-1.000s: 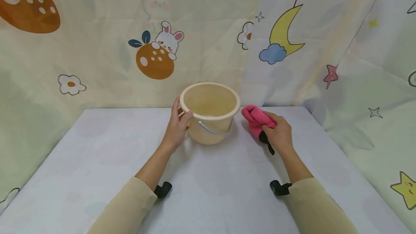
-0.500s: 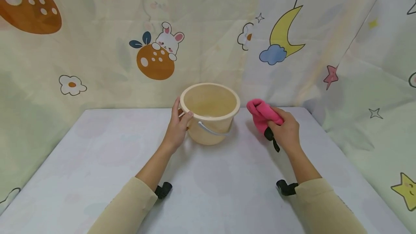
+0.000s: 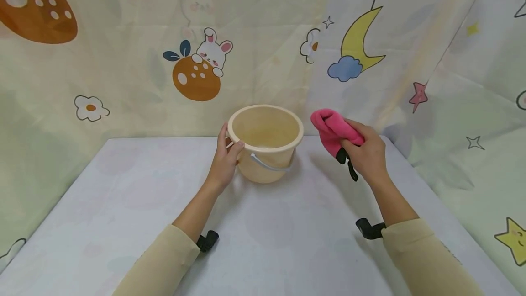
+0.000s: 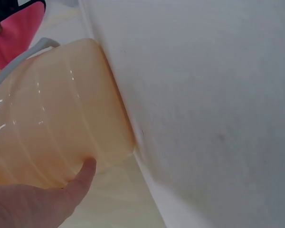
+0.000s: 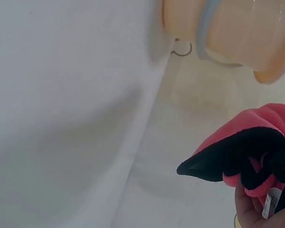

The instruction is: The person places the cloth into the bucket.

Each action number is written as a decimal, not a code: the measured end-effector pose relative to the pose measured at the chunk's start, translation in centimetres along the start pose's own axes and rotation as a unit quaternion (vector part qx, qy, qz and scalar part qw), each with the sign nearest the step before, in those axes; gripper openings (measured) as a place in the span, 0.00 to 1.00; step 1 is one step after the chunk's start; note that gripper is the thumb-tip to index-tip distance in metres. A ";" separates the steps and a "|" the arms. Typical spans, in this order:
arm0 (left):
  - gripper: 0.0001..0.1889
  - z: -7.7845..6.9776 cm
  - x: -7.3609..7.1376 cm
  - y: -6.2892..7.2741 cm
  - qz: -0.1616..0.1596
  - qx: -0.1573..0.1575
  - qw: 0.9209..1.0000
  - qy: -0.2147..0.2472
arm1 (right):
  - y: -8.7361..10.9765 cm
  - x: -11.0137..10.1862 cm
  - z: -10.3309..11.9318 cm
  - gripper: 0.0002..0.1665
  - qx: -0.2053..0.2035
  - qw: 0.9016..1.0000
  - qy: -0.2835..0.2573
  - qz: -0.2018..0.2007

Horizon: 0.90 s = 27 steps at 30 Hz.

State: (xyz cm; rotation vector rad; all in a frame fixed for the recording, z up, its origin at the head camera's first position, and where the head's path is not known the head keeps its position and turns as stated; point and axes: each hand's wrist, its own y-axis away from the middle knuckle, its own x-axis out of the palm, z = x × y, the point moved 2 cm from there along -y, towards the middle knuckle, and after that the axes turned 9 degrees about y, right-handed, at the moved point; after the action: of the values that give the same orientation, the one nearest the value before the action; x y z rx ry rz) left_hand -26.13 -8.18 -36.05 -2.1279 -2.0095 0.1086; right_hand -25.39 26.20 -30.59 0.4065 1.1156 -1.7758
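A cream plastic bucket (image 3: 265,166) with a grey handle stands upright at the far edge of the white table. My left hand (image 3: 223,161) grips its left side near the rim; in the left wrist view a fingertip (image 4: 89,164) touches the ribbed wall. To the right of the bucket, my right hand (image 3: 365,152) holds a bunched pink and black plush cloth item (image 3: 330,129) above the table. A dark strap dangles below it. The right wrist view shows its black part (image 5: 228,152) and a white label (image 5: 271,203) near my fingers.
The white table (image 3: 135,186) reaches back to a printed cloth backdrop (image 3: 263,49), which also hangs along the sides. Black wrist-worn devices (image 3: 207,241) show at both sleeves.
My right hand has risen off the table and shifted right, carrying the pink and black plush item up to rim height. The left hand and the bucket have stayed in place.
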 end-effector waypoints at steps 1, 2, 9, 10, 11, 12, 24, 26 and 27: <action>0.40 0.0 0.0 0.0 0.000 0.000 1.000 0.000 | 0.0 -0.1 0.2 0.28 -0.001 1.000 0.001 0.001; 0.40 0.0 0.0 0.0 0.000 0.001 1.000 0.002 | -0.1 -0.3 0.3 0.29 -0.002 1.000 0.003 0.002; 0.40 0.0 0.0 0.0 0.004 0.003 1.000 0.005 | -0.6 -1.1 1.6 0.30 -0.017 1.000 0.002 -0.002; 0.40 0.0 0.0 0.0 0.003 0.002 1.000 0.005 | -0.7 -1.3 1.8 0.30 -0.020 1.000 0.001 -0.003; 0.40 0.1 -0.1 0.0 0.004 0.001 1.000 0.006 | -0.9 -1.4 2.1 0.30 -0.023 1.000 0.000 -0.003; 0.40 0.1 -0.1 0.0 0.004 0.001 1.000 0.006 | -1.0 -1.5 2.4 0.31 -0.027 1.000 0.001 -0.004; 0.41 0.0 0.0 0.1 0.009 0.005 1.000 0.006 | -2.3 -1.5 5.6 0.30 -0.056 0.998 -0.017 -0.021; 0.41 0.1 0.0 0.1 0.009 0.006 1.000 0.006 | -2.4 -1.2 5.9 0.29 -0.063 0.997 -0.022 -0.022; 0.41 0.2 0.0 0.0 0.008 0.005 1.000 0.007 | -2.5 -1.1 6.1 0.29 -0.067 0.997 -0.024 -0.023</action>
State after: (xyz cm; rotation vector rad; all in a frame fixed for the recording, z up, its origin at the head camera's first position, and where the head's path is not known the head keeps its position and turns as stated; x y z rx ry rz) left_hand -26.14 -8.14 -36.21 -2.1343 -1.9793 0.1041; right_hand -25.78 22.08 -25.37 0.2590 1.2109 -1.7289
